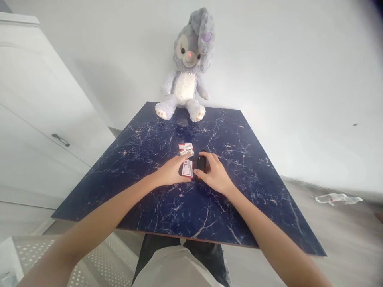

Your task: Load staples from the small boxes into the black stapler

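My left hand is curled round a small white-and-red box, with a finger along its far side and the thumb at its near side. Just beyond lie more small white-and-red boxes, close together; my left fingertips reach the nearest of these. To the right, my right hand grips a black stapler lengthwise, thumb at the near part and fingers at the far end. The stapler and the held box lie side by side on the dark blue marbled table. The undersides of both are hidden.
A grey plush rabbit sits at the table's far edge against the wall. On the left stands a white cabinet with a dark handle. A clear plastic bottle lies on the floor at right. A white perforated surface shows at lower left.
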### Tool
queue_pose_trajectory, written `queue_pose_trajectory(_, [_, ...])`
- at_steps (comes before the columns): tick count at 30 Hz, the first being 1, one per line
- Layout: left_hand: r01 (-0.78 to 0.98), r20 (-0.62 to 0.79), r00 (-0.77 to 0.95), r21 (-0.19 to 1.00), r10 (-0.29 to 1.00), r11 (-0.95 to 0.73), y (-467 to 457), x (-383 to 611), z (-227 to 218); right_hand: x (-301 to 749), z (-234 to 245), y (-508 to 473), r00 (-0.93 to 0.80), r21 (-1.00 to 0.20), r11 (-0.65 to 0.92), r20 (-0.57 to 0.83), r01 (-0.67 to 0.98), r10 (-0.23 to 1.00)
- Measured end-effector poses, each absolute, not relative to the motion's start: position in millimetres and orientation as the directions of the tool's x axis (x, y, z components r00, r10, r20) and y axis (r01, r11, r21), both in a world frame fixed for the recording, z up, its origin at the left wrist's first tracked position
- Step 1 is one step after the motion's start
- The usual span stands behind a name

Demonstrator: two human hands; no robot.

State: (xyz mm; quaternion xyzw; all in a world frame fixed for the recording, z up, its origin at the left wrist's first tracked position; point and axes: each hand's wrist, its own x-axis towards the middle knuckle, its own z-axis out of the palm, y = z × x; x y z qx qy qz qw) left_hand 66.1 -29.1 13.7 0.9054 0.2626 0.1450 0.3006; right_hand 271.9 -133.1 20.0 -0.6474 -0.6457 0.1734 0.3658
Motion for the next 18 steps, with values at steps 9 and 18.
queue_pose_trajectory(9, [0.282, 0.291, 0.812, 0.564, 0.506, -0.776, -24.2, 62.0, 15.1, 278.0, 7.7, -128.3, 0.148, -0.826, 0.119, 0.237, 0.551, 0.96])
queue_pose_trajectory(18, [0.386, 0.185, 0.857, 0.386, 0.481, -0.838, 59.8, 72.0, 6.4, 295.8, -7.5, -115.6, 0.184, -0.867, 0.08, 0.193, 0.492, 0.964])
